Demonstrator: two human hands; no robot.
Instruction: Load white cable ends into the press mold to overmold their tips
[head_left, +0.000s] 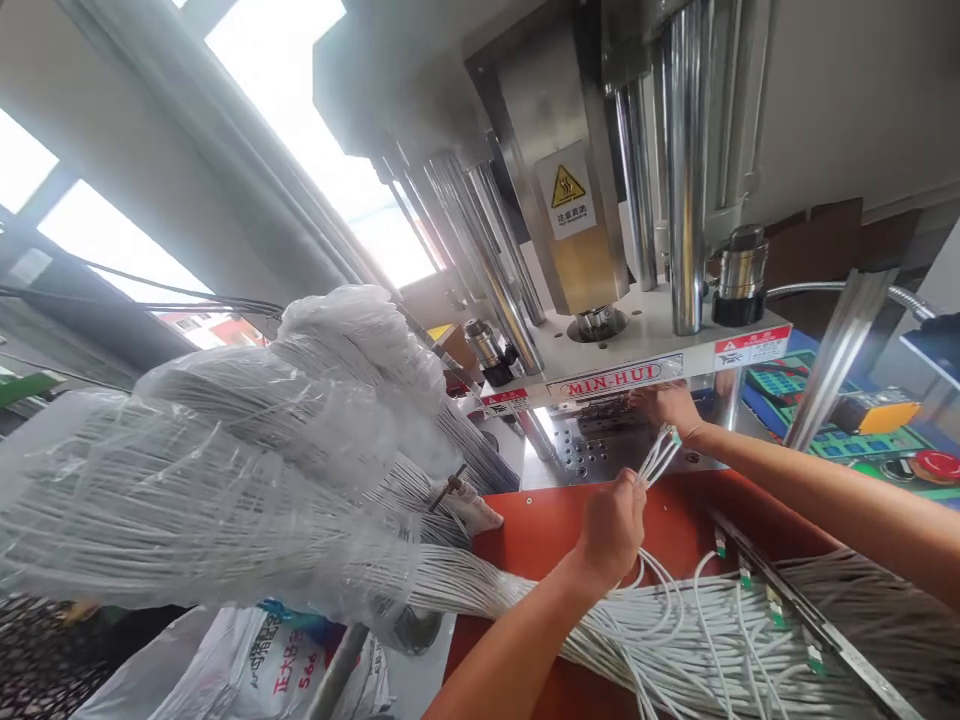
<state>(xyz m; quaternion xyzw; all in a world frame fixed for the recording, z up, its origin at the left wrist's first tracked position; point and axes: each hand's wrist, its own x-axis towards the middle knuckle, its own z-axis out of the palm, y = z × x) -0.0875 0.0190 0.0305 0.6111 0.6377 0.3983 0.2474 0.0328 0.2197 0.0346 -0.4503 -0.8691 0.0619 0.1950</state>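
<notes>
My left hand [611, 530] is closed around a small bunch of white cables [658, 458], with the cable ends pointing up past my fingers. Small green-and-white connector tips show at the top of that bunch. My right hand [670, 408] reaches beneath the white plate of the press [622, 345], close to the metal mould [611, 412]. Its fingers are partly covered, so whether they grip anything is hard to see. Below, a large spread of white cables [630, 630] lies over the red table [517, 515]. Several loose ends with green connectors rest along a metal bar [825, 625].
Plastic-wrapped cable bundles [225, 480] fill the left side. Steel columns [686, 170] of the press rise overhead, near a hot-surface warning label [568, 190]. On the right are a green control panel [795, 390] and a red button [937, 464]. A printed white sack [255, 660] sits lower left.
</notes>
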